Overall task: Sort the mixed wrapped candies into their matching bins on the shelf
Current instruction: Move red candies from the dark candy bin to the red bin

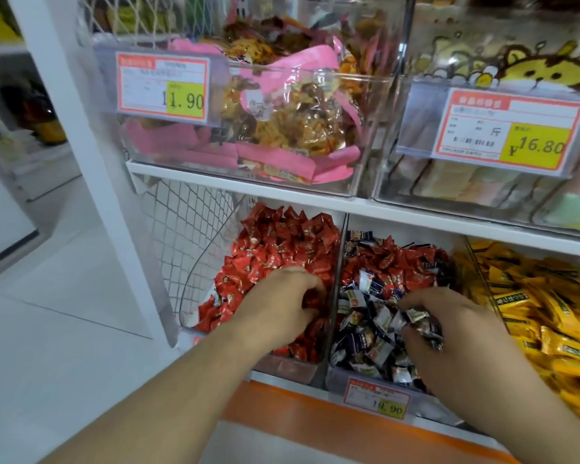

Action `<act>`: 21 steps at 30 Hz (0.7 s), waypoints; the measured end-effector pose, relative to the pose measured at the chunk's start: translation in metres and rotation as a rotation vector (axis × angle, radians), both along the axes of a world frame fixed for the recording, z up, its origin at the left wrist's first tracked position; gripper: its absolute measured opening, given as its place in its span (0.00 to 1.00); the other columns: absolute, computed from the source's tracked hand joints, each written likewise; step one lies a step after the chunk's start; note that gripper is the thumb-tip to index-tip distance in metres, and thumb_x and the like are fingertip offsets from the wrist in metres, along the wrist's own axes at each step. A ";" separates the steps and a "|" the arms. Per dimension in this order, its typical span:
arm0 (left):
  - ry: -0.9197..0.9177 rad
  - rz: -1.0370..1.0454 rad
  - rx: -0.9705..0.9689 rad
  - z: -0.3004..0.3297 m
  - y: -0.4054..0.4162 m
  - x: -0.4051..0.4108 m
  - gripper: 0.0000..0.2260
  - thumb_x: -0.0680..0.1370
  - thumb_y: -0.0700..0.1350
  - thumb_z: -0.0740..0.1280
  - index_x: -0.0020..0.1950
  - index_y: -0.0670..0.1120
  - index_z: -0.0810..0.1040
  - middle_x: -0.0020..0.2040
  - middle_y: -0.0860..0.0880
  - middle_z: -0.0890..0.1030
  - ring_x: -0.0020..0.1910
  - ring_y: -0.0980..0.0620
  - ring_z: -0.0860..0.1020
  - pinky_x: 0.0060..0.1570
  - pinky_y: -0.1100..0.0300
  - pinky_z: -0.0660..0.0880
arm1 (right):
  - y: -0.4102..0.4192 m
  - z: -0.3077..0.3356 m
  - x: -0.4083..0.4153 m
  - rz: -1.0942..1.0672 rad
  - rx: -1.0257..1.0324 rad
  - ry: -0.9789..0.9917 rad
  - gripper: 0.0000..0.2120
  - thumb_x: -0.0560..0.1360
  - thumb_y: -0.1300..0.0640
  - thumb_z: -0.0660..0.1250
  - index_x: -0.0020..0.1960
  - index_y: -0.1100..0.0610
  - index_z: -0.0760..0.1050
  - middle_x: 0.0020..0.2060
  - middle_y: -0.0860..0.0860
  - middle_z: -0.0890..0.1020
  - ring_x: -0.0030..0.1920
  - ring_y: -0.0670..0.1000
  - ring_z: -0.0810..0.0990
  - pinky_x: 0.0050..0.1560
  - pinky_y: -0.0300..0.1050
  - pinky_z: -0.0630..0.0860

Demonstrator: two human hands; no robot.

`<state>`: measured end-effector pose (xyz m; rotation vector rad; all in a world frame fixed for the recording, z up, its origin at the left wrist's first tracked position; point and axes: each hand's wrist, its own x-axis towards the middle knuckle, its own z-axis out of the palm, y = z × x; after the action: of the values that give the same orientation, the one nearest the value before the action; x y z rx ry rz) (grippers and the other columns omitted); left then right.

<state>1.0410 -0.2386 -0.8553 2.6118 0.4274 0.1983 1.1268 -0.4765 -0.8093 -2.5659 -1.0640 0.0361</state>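
Note:
Three clear bins stand side by side on the lower shelf. The left bin [195, 279] is full of red wrapped candies [282, 236]. The middle bin [335, 370] holds dark blue and white candies [365, 333] in front, with red candies [399, 259] mixed in behind. My left hand [278, 303] lies in the left bin, its fingers curled around red candies by the divider. My right hand [449, 333] is in the middle bin and grips several blue and white candies.
The right bin [476, 262] holds yellow wrapped candies [533, 306]. Above, a clear bin of pink snack packs [282, 135] and another bin [482, 192] carry price tags. A price tag [377, 400] hangs on the middle bin. A white shelf post [91, 162] and wire mesh [188, 236] stand at left.

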 end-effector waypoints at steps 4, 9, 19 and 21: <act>-0.077 0.060 -0.054 0.002 0.003 -0.004 0.10 0.76 0.43 0.76 0.53 0.56 0.86 0.53 0.60 0.80 0.52 0.59 0.77 0.58 0.60 0.77 | 0.001 -0.001 -0.002 0.007 0.016 -0.006 0.17 0.77 0.57 0.72 0.64 0.47 0.78 0.61 0.42 0.79 0.60 0.44 0.77 0.59 0.33 0.67; -0.097 0.242 -0.204 0.018 0.015 -0.015 0.07 0.76 0.48 0.78 0.49 0.60 0.85 0.55 0.61 0.81 0.53 0.57 0.80 0.46 0.67 0.74 | 0.002 -0.002 -0.002 0.017 0.030 0.000 0.16 0.77 0.55 0.72 0.65 0.47 0.78 0.58 0.37 0.75 0.56 0.38 0.70 0.57 0.30 0.64; 0.123 0.262 0.136 0.036 0.030 -0.040 0.03 0.74 0.54 0.72 0.47 0.59 0.82 0.53 0.58 0.79 0.53 0.54 0.79 0.53 0.57 0.76 | -0.003 0.001 0.000 0.019 0.014 0.033 0.15 0.76 0.57 0.72 0.63 0.49 0.80 0.60 0.43 0.80 0.61 0.47 0.78 0.58 0.35 0.68; 0.051 0.235 0.275 0.035 0.022 -0.031 0.07 0.76 0.56 0.70 0.51 0.57 0.83 0.58 0.58 0.78 0.62 0.51 0.73 0.67 0.53 0.70 | -0.004 0.001 0.000 0.017 0.011 0.034 0.15 0.76 0.57 0.73 0.62 0.49 0.80 0.60 0.43 0.80 0.61 0.47 0.78 0.59 0.35 0.69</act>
<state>1.0099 -0.2167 -0.8203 2.8345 0.7747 0.2870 1.1265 -0.4802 -0.8079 -2.5376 -1.0706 0.0785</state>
